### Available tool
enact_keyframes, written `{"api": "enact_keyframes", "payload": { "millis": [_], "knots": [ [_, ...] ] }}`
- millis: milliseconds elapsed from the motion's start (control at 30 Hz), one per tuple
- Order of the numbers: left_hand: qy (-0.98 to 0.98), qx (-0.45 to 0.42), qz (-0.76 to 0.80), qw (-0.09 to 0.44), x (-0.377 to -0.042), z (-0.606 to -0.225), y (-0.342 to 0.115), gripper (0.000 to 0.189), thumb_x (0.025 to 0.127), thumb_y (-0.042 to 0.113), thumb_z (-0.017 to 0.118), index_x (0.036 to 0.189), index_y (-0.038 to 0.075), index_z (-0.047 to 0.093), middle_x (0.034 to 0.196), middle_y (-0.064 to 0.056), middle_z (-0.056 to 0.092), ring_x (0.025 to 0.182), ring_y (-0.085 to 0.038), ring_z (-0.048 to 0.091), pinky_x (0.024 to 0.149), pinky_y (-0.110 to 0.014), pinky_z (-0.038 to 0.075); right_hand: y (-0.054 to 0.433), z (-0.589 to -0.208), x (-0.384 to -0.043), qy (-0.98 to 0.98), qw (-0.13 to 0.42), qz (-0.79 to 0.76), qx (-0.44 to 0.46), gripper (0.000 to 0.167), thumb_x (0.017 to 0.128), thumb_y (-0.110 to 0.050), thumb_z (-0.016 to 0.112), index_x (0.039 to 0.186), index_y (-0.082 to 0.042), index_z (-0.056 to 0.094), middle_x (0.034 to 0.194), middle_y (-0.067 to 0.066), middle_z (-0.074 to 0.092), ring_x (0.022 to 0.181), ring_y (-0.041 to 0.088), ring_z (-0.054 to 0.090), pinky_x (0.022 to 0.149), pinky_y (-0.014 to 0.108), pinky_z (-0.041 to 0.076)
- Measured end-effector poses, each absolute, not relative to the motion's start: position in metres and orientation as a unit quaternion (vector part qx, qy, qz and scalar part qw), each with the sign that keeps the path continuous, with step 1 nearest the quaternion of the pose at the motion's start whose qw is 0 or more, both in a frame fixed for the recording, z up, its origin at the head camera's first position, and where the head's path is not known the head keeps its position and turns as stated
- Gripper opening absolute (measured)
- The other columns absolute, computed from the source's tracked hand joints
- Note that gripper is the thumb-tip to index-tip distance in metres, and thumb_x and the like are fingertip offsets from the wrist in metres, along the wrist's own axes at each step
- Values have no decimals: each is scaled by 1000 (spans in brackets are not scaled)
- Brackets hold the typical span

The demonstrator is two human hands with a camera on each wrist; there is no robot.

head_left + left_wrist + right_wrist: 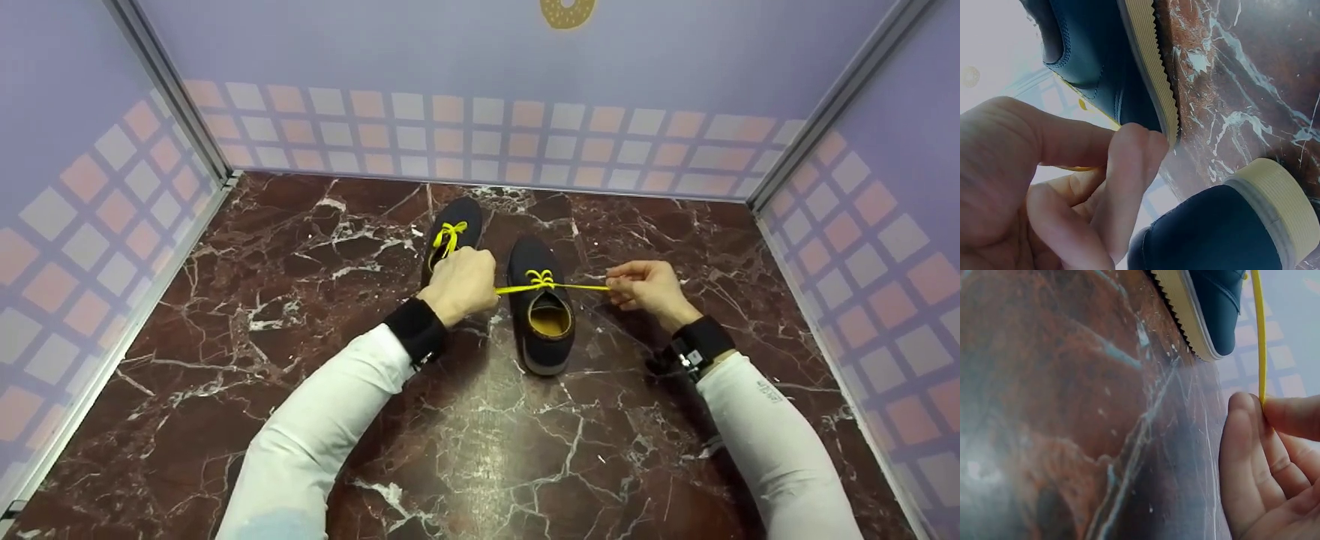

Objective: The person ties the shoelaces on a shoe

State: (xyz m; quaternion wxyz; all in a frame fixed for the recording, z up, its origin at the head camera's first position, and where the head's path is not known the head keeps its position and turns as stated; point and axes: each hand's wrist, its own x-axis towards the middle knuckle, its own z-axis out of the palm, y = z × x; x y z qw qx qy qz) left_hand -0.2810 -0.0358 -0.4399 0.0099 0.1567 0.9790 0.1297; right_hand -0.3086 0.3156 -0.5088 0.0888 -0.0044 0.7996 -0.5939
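Observation:
A dark shoe (531, 257) with yellow lining stands upright on the floor between both hands, its toe pointing away. Its yellow shoelace (581, 286) is stretched taut sideways across the tongue. The left hand (463, 283) grips one lace end with curled fingers, left of the shoe; in the left wrist view the fingers (1129, 169) hide most of that lace. On the other side, the right hand (651, 292) pinches the opposite end between thumb and fingertips, plain in the right wrist view where the lace (1261, 337) runs up to the shoe (1216, 306).
A matching dark shoe (466, 212), its yellow laces (451, 234) tied in a bow, stands to the left, partly behind the left hand. Dark red marbled floor (480, 450) spreads around. Lilac panels (375, 45) with pink and white squares enclose the back and sides.

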Motion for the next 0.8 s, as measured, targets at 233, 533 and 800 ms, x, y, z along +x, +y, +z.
{"api": "enact_keyframes", "payload": {
  "millis": [233, 533, 800],
  "knots": [
    [967, 183, 173, -32, -273, -427, -34, 21, 93, 27, 78, 83, 9, 76, 92, -18, 82, 88, -40, 81, 74, -60, 67, 298, -495, -303, 866, 27, -497, -60, 29, 105, -14, 77, 122, 9, 79, 78, 8, 80, 48, 3, 57, 47, 21, 50],
    [948, 209, 238, 14, -277, -449, -13, 20, 99, 30, 81, 112, 17, 90, 113, -8, 88, 108, -36, 82, 94, -55, 67, 247, -487, -288, 890, 31, -420, -173, 30, 100, -5, 78, 128, 2, 80, 119, 23, 85, 87, 26, 82, 68, 19, 60],
    [943, 191, 272, -16, -277, -466, -10, 11, 96, 25, 81, 93, 20, 90, 98, -5, 88, 97, -33, 83, 83, -52, 67, 239, -489, -285, 915, -67, -347, -195, 9, 96, -6, 86, 104, -5, 89, 97, 15, 88, 78, 27, 82, 67, 12, 51]
  ]
}}
